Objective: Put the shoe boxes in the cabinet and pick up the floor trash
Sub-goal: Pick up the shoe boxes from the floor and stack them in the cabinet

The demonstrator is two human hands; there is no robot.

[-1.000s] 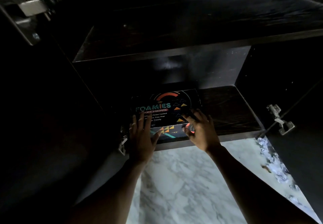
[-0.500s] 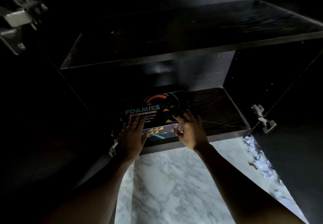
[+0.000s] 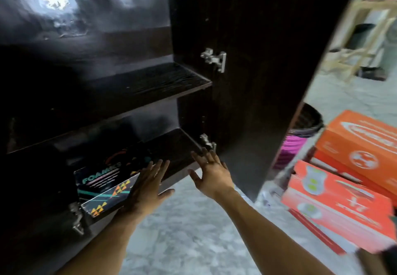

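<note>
Marble floor (image 3: 193,231): grey-white, veined, across the lower middle of the frame under both forearms.
Orange shoe boxes (image 3: 335,208): stacked at the right edge, outside the cabinet (image 3: 53,113), blurred.
Left hand (image 3: 148,184): fingers straight and close together, laid flat on the right front corner of the black shoe box (image 3: 101,189); nothing gripped.
Right hand (image 3: 211,176): fingers spread wide, holding nothing, before the edge of the bottom shelf (image 3: 171,148), apart from the box, just below the lower hinge (image 3: 207,141).
Black shoe box: "FOAMIES" lettering and coloured triangles; on the bottom shelf at lower left, set at an angle, front end near the shelf's lip.
Cabinet: dark wood, upper shelf (image 3: 150,85) above; door (image 3: 268,81) swung open, centre right.
Bin (image 3: 300,137): pink with a black rim, on the floor past the door's edge.
Room: pale wooden frame (image 3: 365,38) at upper right, blurred.
</note>
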